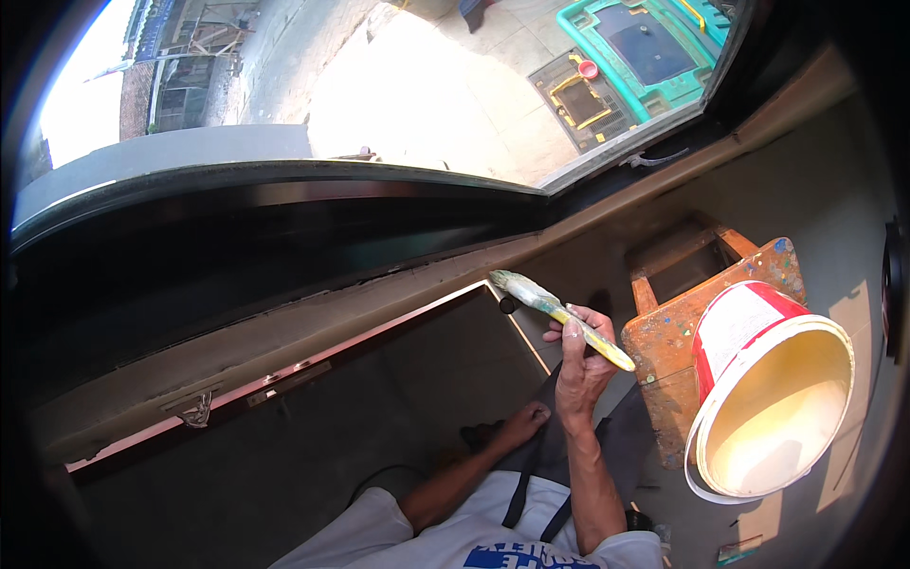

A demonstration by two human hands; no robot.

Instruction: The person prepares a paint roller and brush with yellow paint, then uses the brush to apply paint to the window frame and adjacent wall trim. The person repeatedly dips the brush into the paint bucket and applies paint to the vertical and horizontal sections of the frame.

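My right hand (586,366) grips a paintbrush (579,328) by its yellow, paint-smeared handle. Its whitish bristles point up and to the left, close to the corner of a panel with a bright, narrow edge (398,318). Whether the bristles touch that edge cannot be made out. Low by my lap is my left hand (530,419), with nothing visible in it and its fingers partly hidden in shade. To the right, a plastic bucket (739,334) with a red and white outside leans its mouth toward me. Pale paint (775,455) lies inside it.
A paint-spotted wooden stool (661,348) stands beneath or beside the bucket. Ahead runs a tan ledge (441,274) below a dark window frame (398,220), with a metal catch (195,409) at left. Beyond the opening sits a turquoise plastic object (604,35). A small scrap (739,549) lies on the floor.
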